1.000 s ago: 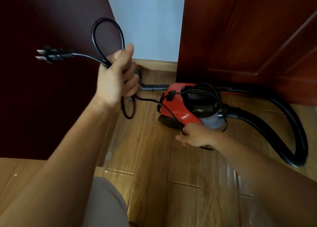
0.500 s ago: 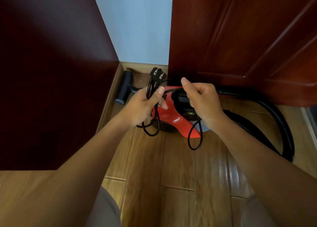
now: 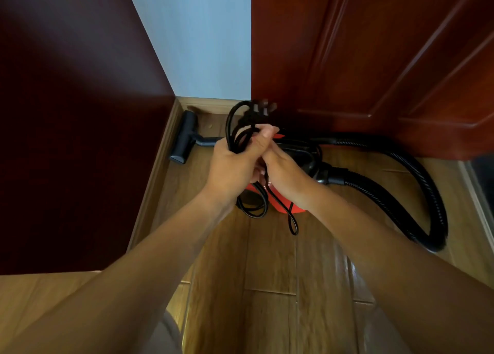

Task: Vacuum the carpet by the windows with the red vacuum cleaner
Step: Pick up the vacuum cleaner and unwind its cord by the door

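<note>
Your left hand (image 3: 235,163) grips the looped power cord (image 3: 242,129), your right hand (image 3: 284,175) closed on a strand beside it, just above the red vacuum cleaner (image 3: 279,202) on the wooden floor (image 3: 267,313). Beyond lie its hose (image 3: 401,171) and floor head (image 3: 184,139). Setup stage, it seems: next, carry machine and cord to the carpet, not in view, and find a socket.

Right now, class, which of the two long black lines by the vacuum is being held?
The thin, smooth power cord, bunched in the left hand and right hand; the thick ribbed hose lies untouched on the floor.
</note>
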